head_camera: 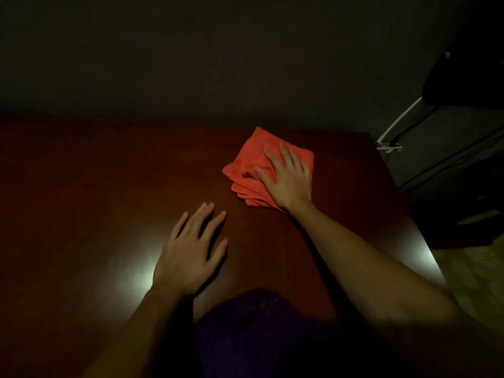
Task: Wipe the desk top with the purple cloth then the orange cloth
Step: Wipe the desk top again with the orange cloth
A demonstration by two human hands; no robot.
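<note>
The right hand (286, 177) is lying flat on the orange cloth (252, 162), palm down, its fingers spread and fairly straight, pressing on the fabric rather than curling round it. The cloth is folded in several layers, its stacked edges showing along the near-left side, and it is sitting on the far right part of the desk top (95, 192), close to the far edge and to the right-hand edge. The hand is covering the near-right portion of the cloth, leaving the far corner and the left corner showing.

The left hand (192, 251) is resting palm down on the bare wood nearer to the person and to the left of the cloth, well apart from it, fingers splayed and straight, holding nothing. A bright patch of reflected light is glowing on the wood just beside its wrist.

The purple cloth (253, 326) is lying at the near edge of the desk, between the two forearms, dark and hard to make out in the dim light; neither hand is touching it.

Off the desk to the far right, a white cable (401, 117) is running down towards a plug strip on the floor
</note>
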